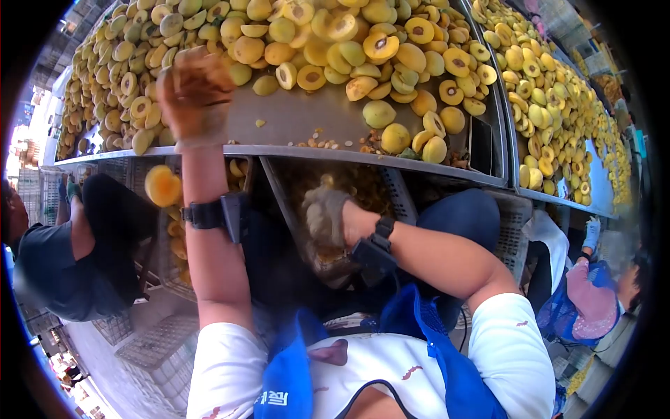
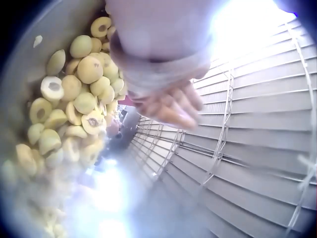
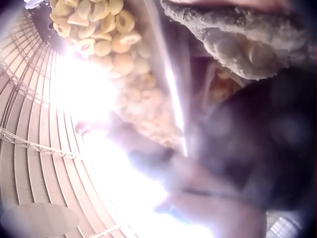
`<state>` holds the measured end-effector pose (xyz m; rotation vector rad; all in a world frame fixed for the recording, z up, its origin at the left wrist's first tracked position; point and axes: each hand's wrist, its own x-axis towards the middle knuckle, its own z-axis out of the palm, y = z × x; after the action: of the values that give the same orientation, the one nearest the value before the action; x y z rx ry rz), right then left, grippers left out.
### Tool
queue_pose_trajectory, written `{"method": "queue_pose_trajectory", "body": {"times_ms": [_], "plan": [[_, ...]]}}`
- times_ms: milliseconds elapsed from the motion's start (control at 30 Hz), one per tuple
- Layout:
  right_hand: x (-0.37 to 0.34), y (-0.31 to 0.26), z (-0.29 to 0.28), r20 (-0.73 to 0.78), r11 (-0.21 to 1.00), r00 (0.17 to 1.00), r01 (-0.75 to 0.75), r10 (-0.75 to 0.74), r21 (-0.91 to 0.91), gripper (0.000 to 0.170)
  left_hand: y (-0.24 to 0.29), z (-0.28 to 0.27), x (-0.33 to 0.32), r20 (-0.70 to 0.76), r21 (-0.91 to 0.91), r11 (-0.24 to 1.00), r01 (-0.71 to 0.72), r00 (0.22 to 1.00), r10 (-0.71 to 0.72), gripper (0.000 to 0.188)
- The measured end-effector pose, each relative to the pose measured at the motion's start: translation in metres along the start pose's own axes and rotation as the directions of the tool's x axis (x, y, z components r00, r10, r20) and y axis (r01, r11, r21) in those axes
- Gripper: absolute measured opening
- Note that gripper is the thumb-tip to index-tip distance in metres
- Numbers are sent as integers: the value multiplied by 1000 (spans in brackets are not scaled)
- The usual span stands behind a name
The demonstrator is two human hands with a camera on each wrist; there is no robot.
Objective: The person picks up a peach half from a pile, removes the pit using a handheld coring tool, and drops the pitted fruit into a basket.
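Observation:
My left hand (image 1: 195,98), in a brown-stained glove and blurred, is over the front of a metal tray (image 1: 279,122) heaped with yellow stone-fruit halves (image 1: 381,46). The left wrist view shows its fingers (image 2: 173,106) loosely bent, with no thing visible between them. Below the tray's rim, by my left forearm, a large orange-yellow fruit half (image 1: 162,186) appears over a crate. Between the knees, my right hand (image 1: 326,216) in a dirty pale glove is curled above a basket (image 1: 401,195). A small yellowish shape shows at its fingertips; I cannot tell whether it holds that.
Small pale bits and scraps (image 1: 314,143) lie on the tray's front. A second fruit-filled tray (image 1: 558,199) adjoins on the right. One person (image 1: 77,258) sits on the left, another (image 1: 586,300) on the right. Plastic crates (image 1: 160,342) stand on the floor.

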<state>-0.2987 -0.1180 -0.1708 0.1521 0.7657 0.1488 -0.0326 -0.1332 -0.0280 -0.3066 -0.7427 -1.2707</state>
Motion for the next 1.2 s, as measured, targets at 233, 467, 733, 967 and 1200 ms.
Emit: {"method": "queue_pose_trajectory", "body": {"times_ms": [233,467,733,967,1200], "plan": [[1,-25,6,82,996,994,74,-69,-57,21,-22,-94,4,-721,366,-437,821,548,424,36],[-30,-4,38,-46,956,976,198,-213,-214,20,-46,-109,-11,-671,80,-846,526,656,345,50],[-81,-23,75,51,723,943,286,-328,-629,18,-49,-90,-12,-791,77,-873,481,563,240,46],[-95,-42,81,172,545,791,544,-588,-638,19,-56,-84,-32,-770,-68,-913,402,560,304,45],[-80,-45,84,161,302,694,494,-702,-815,16,-23,-89,-61,-878,99,608,788,356,-319,33]]}}
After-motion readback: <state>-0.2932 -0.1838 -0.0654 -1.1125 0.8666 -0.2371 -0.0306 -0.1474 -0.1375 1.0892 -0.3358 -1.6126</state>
